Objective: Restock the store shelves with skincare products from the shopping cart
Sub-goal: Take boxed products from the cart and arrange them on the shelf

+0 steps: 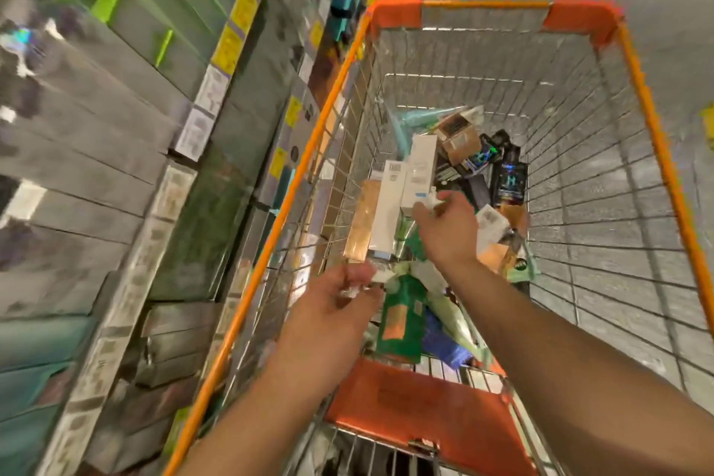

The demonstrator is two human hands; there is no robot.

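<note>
Inside the shopping cart, near its handle end, a heap of skincare boxes lies against the wire floor. Within the heap, a tall white box stands beside a copper-coloured box, both leaning toward the cart's left wall. The left hand reaches in at the foot of those two boxes, its fingers curled around something small and pale; the picture is blurred there, so it may be the end of a box, and I cannot tell more. The right hand sits further into the cart, fingers bent and pinching a small white item just above the pile. Closer to the handle end lie a green carton and a blue packet, with dark boxes and a brown cardboard box toward the cart's far end. An orange child-seat flap lies flat at the handle end. Left of the cart, store shelves carry rows of grey-green boxes, with yellow price tags along the shelf edges.
</note>
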